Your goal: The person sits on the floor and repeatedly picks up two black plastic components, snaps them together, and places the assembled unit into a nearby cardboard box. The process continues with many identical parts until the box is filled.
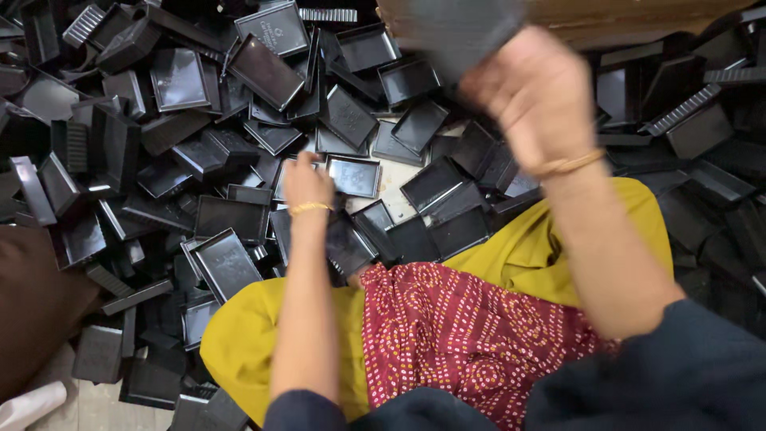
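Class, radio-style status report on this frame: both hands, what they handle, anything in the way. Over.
Left hand down on the pile of black trays. Right hand raised, blurred, gripping a dark tray. Loose trays crowd all sides; cardboard box behind.

A pale tiled floor [96,403] shows at the lower left and in a small gap mid-frame. A brown cardboard box [638,20] sits at the top right. A brown cushion-like mass [32,311] lies at the left edge. Light is even and soft.
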